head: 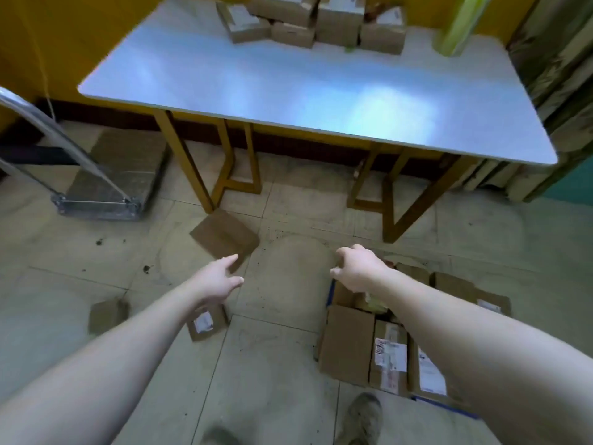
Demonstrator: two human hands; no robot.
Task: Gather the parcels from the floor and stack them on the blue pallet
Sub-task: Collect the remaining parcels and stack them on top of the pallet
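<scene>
My left grip [221,277] is empty, fingers straight and spread apart, stretched out over the floor to the left of the blue pallet [449,407]. My right grip [359,268] holds nothing either. Its fingers are loosely curled and apart, and it hovers above the pallet's far left corner.

Just past my left fingertips, left of the pallet and a little beyond it, a flat brown parcel [224,236] lies on the tiles. A labelled parcel [205,324] lies under my left forearm, near the pallet's left side. A small plain parcel [107,316] lies well to the left of the pallet.

On the pallet itself, packed parcels [353,342] lie side by side, several with white labels facing up. Beyond the pallet stands the counter [288,91] on yellow legs, with cardboard boxes [305,24] along its far edge. Far to the pallet's left stands a metal trolley [96,203]. My shoe [362,419] is planted by the pallet's near side.
</scene>
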